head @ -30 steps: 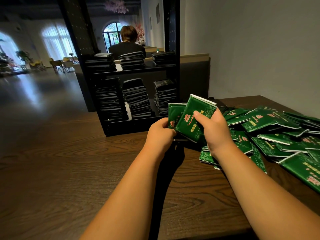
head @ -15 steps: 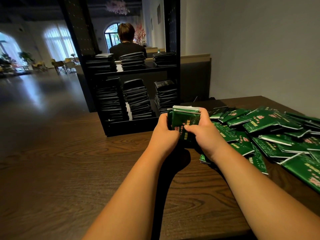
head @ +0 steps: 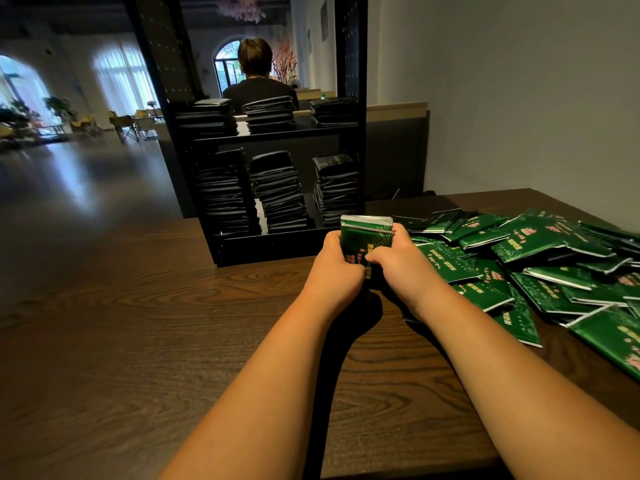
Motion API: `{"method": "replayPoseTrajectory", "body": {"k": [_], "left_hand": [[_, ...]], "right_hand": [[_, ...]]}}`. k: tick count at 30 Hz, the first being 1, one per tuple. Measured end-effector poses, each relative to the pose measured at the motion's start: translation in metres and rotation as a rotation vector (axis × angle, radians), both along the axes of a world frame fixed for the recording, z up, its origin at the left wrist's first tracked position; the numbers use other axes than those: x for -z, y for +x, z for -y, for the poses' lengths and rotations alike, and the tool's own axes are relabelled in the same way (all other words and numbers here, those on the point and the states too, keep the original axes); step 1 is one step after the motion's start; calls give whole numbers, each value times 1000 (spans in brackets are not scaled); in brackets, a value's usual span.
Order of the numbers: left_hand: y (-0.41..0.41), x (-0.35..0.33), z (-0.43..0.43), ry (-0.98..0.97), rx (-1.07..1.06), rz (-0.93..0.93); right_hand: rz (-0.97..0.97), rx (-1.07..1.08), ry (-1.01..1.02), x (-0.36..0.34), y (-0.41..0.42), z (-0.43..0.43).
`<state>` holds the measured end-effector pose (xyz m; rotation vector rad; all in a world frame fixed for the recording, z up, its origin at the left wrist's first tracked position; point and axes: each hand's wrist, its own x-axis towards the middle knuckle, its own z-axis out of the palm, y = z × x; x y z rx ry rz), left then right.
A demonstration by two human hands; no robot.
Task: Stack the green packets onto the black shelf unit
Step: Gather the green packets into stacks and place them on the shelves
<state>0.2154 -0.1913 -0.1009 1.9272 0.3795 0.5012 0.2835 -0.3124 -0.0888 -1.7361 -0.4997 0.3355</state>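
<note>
Head view: left hand (head: pixel 334 268) and right hand (head: pixel 403 268) are both gripping one small upright bundle of green packets (head: pixel 365 239), fingers curled round its sides, just in front of the black shelf unit (head: pixel 277 242). Loose packets (head: pixel 540 265) are lying scattered on the wooden table (head: pixel 138 323) to the right. Dark stacks (head: pixel 278 192) are filling both shelf tiers.

I'm at a dark wooden table (head: pixel 138 341) beside a plain grey wall (head: pixel 519 98). Beyond, arched windows (head: pixel 117 74) (bright, sheer-curtained) cast daylight over a glossy floor (head: pixel 69 181) and some chairs (head: pixel 126 126).
</note>
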Motion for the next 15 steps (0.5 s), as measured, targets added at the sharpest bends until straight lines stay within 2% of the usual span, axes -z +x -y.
{"method": "replayPoseTrajectory", "body": {"k": [7, 13, 15], "left_hand": [[-1, 0, 4, 49, -42, -17], [-2, -4, 2, 11, -113, 60], [-2, -3, 0, 11, -111, 28]], "right_hand": [[78, 53, -138, 0, -1, 0], [119, 25, -46, -3, -3, 1], [138, 15, -101, -3, -3, 0]]}}
